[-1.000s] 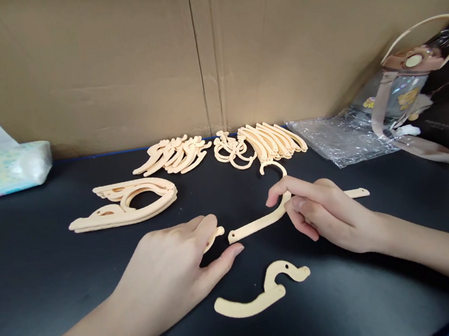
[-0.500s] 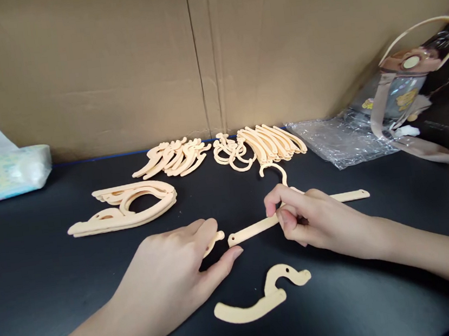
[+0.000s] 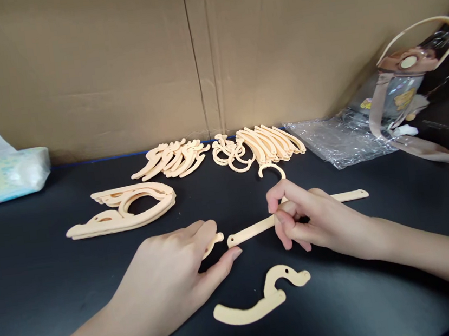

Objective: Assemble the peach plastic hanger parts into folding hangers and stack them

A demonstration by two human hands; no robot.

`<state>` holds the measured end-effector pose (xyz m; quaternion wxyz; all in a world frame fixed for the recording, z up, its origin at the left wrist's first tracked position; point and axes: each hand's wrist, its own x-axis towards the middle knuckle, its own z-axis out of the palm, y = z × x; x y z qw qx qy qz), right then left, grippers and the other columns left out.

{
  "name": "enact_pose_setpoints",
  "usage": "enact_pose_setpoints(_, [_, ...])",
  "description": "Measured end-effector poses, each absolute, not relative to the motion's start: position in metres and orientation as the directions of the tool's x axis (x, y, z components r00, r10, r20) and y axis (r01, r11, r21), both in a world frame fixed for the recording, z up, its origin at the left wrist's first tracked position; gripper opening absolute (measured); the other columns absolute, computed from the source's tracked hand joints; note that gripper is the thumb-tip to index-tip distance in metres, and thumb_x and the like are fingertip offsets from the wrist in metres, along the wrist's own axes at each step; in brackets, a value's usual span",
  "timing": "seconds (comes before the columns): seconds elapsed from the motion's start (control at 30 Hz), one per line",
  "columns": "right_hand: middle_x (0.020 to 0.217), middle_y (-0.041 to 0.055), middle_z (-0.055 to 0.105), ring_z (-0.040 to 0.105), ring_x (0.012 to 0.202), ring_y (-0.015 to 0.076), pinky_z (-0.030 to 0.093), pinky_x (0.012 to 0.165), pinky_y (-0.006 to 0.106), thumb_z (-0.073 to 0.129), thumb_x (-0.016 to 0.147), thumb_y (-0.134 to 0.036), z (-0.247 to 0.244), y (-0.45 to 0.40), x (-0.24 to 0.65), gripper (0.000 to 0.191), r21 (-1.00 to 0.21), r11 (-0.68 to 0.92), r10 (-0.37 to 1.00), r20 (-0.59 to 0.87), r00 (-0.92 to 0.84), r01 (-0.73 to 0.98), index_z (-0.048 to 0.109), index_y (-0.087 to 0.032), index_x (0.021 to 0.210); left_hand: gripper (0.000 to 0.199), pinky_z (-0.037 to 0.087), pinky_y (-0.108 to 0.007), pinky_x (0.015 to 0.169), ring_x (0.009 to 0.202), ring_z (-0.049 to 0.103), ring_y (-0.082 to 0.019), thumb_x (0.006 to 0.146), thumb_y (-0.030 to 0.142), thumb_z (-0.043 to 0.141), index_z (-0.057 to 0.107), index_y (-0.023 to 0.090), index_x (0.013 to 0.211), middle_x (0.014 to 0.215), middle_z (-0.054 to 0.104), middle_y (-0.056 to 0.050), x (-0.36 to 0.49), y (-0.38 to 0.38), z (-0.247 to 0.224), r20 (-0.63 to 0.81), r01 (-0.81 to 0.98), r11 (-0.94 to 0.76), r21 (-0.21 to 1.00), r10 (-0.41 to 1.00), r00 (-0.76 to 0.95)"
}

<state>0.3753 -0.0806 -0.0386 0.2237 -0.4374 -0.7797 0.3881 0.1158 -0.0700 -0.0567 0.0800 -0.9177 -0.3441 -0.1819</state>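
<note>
My left hand (image 3: 178,261) is closed on a small cream curved piece (image 3: 213,243), mostly hidden under its fingers; the thumb tip touches the end of a cream hanger arm. My right hand (image 3: 308,215) has bent fingers over the middle of the hanger (image 3: 252,231), whose hook (image 3: 274,170) sticks up behind the fingers and whose other arm reaches right. Whether the right fingertips pinch it is hard to see. Nearer to me lies an S-shaped piece (image 3: 277,279) joined to a curved arm (image 3: 248,313).
Folded hangers (image 3: 148,215) lie at left. Behind are piles of curved pieces (image 3: 174,158), hooks (image 3: 233,153) and arms (image 3: 274,143). Tissue pack (image 3: 8,172) stands far left; plastic bag (image 3: 335,138) and strapped bottle (image 3: 406,85) are at right, before a cardboard wall (image 3: 114,67).
My right hand's fingers have loosened and spread slightly at the hanger's middle. My left hand is nearly still. The whole view has shifted very slightly.
</note>
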Motion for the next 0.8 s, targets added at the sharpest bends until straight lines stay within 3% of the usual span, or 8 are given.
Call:
enact_pose_setpoints(0.13, [0.069,-0.0084,0.062,0.049,0.047,0.0058,0.042,0.05,0.016,0.041,0.086,-0.005,-0.0371,-0.082,0.3754,0.026,-0.818,0.356,0.833,0.058,-0.55,0.452,0.032,-0.026,0.098,0.032,0.027,-0.026,0.043,0.04,0.05,-0.013,0.101,0.036,0.041,0.036,0.024,0.071,0.056,0.047,0.007,0.1181,-0.0695,-0.0541,0.355,0.652,-0.758,-0.024,0.603,0.714])
enact_pose_setpoints(0.37, [0.068,-0.009,0.056,0.05,0.057,0.0079,0.043,0.056,0.018,0.051,0.087,-0.008,-0.0359,-0.0837,0.3746,0.026,-0.76,0.436,0.831,0.135,-0.54,0.482,0.035,-0.026,0.097,0.034,0.025,-0.026,0.043,0.039,0.047,-0.013,0.102,0.039,0.039,0.033,0.025,0.072,0.056,0.044,0.007,0.1161,-0.0688,-0.0556,0.374,0.654,-0.756,-0.027,0.599,0.708])
enact_pose_setpoints(0.57, [0.089,-0.0028,0.057,0.049,0.065,0.0062,0.042,0.062,0.018,0.053,0.085,-0.002,-0.0371,-0.0805,0.3762,0.022,-0.639,0.619,0.745,0.294,-0.599,0.456,0.047,-0.022,0.094,0.033,0.025,-0.026,0.043,0.04,0.048,-0.012,0.101,0.039,0.041,0.033,0.025,0.072,0.057,0.045,0.007,0.1161,-0.0691,-0.0581,0.368,0.662,-0.749,-0.02,0.61,0.702])
enact_pose_setpoints(0.67, [0.085,-0.0019,0.058,0.051,0.067,0.0074,0.041,0.062,0.02,0.046,0.084,0.002,-0.0349,-0.0788,0.3777,0.025,-0.604,0.672,0.7,0.328,-0.635,0.429,0.052,-0.02,0.093,0.034,0.024,-0.026,0.043,0.039,0.046,-0.012,0.102,0.039,0.039,0.032,0.025,0.072,0.056,0.044,0.007,0.1161,-0.0688,-0.0596,0.38,0.663,-0.748,-0.02,0.608,0.697])
enact_pose_setpoints(0.8, [0.075,-0.0011,0.059,0.052,0.07,0.0103,0.041,0.065,0.023,0.044,0.086,0.002,-0.0324,-0.0779,0.3789,0.027,-0.564,0.737,0.638,0.401,-0.657,0.372,0.057,-0.02,0.076,0.034,0.024,-0.026,0.043,0.04,0.046,-0.012,0.102,0.039,0.039,0.031,0.025,0.072,0.056,0.045,0.007,0.1161,-0.0676,-0.0603,0.377,0.662,-0.749,-0.023,0.607,0.7])
